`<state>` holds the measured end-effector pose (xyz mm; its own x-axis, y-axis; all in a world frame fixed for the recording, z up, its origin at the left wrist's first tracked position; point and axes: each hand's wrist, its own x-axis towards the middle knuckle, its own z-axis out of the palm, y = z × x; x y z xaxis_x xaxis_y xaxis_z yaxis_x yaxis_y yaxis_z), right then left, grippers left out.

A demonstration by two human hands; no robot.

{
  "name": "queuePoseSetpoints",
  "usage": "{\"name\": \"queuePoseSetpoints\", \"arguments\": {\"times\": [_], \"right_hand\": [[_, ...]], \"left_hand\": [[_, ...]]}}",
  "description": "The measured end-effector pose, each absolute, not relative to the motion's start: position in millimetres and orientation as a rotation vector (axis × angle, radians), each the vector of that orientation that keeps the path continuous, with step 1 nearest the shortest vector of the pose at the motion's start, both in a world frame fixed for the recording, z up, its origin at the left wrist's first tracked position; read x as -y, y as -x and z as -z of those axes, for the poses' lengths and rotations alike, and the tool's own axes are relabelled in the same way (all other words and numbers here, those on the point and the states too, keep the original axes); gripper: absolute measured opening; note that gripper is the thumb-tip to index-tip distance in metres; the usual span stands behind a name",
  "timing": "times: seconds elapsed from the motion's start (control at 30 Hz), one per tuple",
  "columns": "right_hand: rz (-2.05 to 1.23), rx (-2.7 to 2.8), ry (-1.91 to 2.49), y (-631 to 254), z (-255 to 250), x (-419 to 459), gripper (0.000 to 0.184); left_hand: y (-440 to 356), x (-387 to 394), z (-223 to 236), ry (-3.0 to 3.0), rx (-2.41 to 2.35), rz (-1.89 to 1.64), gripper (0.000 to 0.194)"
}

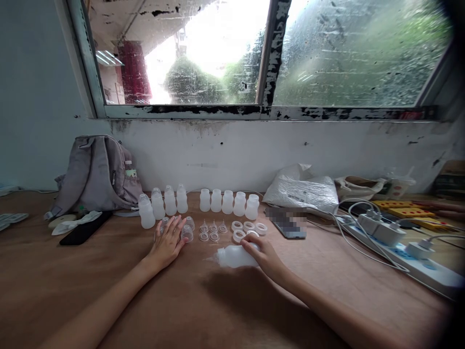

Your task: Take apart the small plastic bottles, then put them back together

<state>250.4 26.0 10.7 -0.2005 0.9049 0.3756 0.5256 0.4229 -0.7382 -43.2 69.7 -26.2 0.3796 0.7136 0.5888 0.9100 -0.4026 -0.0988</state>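
Observation:
My right hand [263, 257] grips a frosted baby bottle [236, 257], tilted almost flat above the table. A collar and a clear nipple [210, 259] are on its end, pointing left. Over a group of clear domed caps [187, 232] lies my left hand [168, 243], fingers stretched out and apart; it partly hides some caps. Loose clear nipples [213, 228] stand in rows between the hands. White collar rings [249, 227] lie just beyond my right hand. Further back are several open bottles [228, 201] and, to the left, several capped bottles [169, 200].
A grey backpack [94, 174] leans on the wall at left, near a black flat item [86, 229]. On the right are a phone [288, 225], a silvery plastic bag [301, 189] and a power strip [407, 254] with chargers and cables. A window is above.

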Motion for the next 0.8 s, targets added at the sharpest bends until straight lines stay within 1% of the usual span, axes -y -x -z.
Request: {"name": "queuePoseSetpoints", "arguments": {"times": [0.17,0.3,0.47,0.6,0.7,0.8], "right_hand": [[-0.579,1.862,1.214,-249.4,-11.2,-25.1,0.031],[-0.575,1.877,1.205,-249.9,-10.7,-26.1,0.031],[-0.577,1.870,1.201,-250.1,-11.6,-26.5,0.031],[-0.580,1.869,1.224,-249.9,-13.6,-25.4,0.031],[-0.583,1.860,1.228,-250.2,-14.8,-24.6,0.031],[-0.582,1.853,1.228,-250.8,-15.1,-24.4,0.031]], "left_hand": [[46.5,-76.9,33.2,2.235,1.416,0.656,0.053],[46.2,-78.2,34.2,2.253,1.420,0.667,0.052],[36.9,-78.3,16.7,2.207,1.414,0.735,0.051],[22.0,-87.2,-0.8,2.287,1.305,0.697,0.049],[13.4,-96.4,-4.3,2.318,1.269,0.631,0.052],[11.1,-103.4,-1.1,2.326,1.281,0.585,0.048]]}}
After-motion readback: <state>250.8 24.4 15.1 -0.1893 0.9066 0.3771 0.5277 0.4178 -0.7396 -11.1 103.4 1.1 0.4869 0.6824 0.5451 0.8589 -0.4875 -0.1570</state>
